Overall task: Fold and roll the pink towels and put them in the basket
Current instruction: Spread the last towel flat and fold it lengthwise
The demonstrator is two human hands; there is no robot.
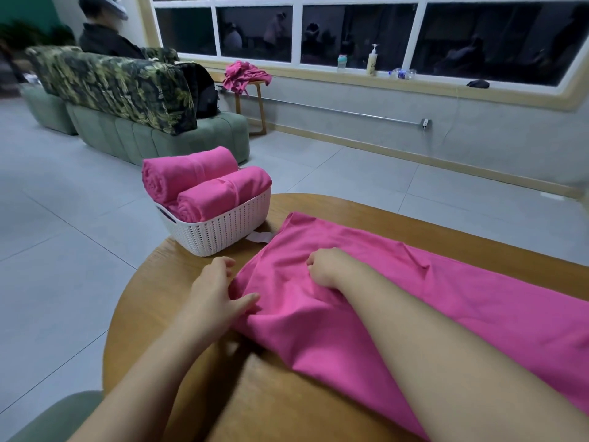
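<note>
Our hands on the towel

Our left hand (213, 290) pinches the towel (376, 301) edge; our right hand (326, 266) grips its middle. The basket (220, 232) sits at eleven o'clock on the surface (287, 393).

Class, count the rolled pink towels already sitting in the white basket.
2: one rolled towel at the far left, one rolled towel nearer, in the basket. More may lie hidden underneath.

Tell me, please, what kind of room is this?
Probably a lounge or a common room: a green sofa with a patterned cover, a round wooden table, and a long window with bottles on its sill.
</note>
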